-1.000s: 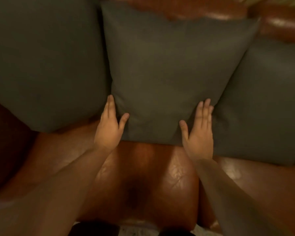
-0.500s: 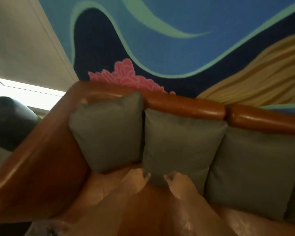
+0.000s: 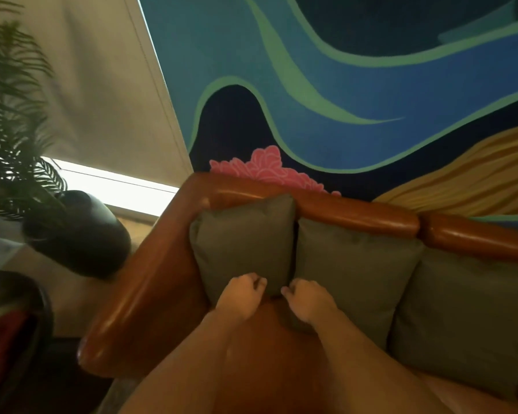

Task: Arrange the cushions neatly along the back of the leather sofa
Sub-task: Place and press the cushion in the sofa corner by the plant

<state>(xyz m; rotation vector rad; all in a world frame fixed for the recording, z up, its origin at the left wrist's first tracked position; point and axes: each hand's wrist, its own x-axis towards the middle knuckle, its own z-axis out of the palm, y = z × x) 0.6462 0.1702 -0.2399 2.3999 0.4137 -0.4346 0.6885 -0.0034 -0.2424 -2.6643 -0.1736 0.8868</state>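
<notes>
No writing shows anywhere. Three square grey-green fabric cushions lean side by side against the glossy brown leather sofa [image 3: 356, 215] back: the corner cushion [image 3: 243, 243], the middle cushion [image 3: 353, 264], the right cushion [image 3: 467, 309]. The left hand [image 3: 241, 297] and right hand [image 3: 307, 298] rest at the first two cushions' lower edges, fingers curled; whether they grip fabric is unclear.

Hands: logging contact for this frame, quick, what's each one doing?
Left hand: fingers curled on the lower edge of the end cushion.
Right hand: fingers curled at the middle cushion; grip cannot be told.
</notes>
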